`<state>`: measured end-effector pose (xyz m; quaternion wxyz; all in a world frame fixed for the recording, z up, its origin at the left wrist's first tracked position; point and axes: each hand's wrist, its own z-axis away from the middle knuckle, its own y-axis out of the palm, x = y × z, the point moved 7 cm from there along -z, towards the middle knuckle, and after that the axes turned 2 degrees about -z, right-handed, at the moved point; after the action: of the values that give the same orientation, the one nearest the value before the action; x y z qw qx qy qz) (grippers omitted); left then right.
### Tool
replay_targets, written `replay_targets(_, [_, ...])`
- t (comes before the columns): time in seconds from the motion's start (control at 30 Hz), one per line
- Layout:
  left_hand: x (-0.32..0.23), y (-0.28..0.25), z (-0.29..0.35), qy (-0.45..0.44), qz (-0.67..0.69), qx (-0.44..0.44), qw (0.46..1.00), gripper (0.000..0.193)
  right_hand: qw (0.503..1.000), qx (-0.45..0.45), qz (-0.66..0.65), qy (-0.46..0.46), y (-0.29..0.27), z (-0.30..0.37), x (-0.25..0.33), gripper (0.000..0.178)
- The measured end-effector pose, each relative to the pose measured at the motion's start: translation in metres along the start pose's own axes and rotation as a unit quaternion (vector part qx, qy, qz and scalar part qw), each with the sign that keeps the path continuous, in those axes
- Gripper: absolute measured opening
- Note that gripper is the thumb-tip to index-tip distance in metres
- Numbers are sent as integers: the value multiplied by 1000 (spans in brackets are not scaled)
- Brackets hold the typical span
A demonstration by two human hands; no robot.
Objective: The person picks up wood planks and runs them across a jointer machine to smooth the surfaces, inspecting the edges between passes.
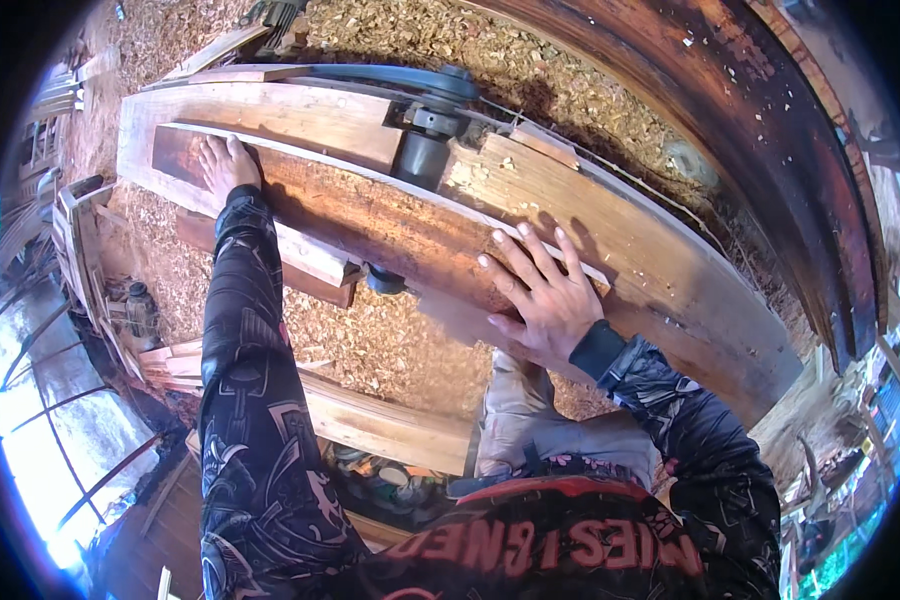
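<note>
A long brown plank (370,212) lies lengthwise on a wooden planer bed (670,300) and runs past the dark metal cutter shaft (423,156) in the bed's gap. My left hand (228,170) rests flat near the plank's left end, fingers spread. Toward its right end, my right hand (548,295) lies with fingers fanned out, fingertips near the plank's far edge and the thumb toward me. Neither hand is wrapped around anything. The plank hides part of the shaft beneath it.
A drive belt (390,74) stretches behind the bed to a pulley (457,82) beside the shaft. Wood shavings (370,335) cover the ground. A large dark timber hull-like piece (730,130) curves along the far right. Sawn boards (390,415) lie close in front of me.
</note>
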<state>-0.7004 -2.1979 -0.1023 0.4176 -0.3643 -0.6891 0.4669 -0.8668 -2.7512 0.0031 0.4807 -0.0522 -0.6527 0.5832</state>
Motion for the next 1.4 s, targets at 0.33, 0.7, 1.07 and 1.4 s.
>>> replay_targets(0.33, [17, -4, -19, -71, 115, -8, 991, 67, 998, -26, 48, -6, 16, -40, 17, 73])
replay_targets(0.7, [61, 32, -69, -38, 119, -20, 992, 67, 998, -22, 58, -12, 33, -99, 39, 70])
replay_targets(1.07, [-78, -89, 78, -153, 128, 77, 977, 78, 992, -99, 56, -48, 38, -148, 68, 73])
replay_targets(1.4, [-50, -84, 52, -181, 130, 67, 973, 80, 989, -102, 88, -68, 45, -187, 91, 75])
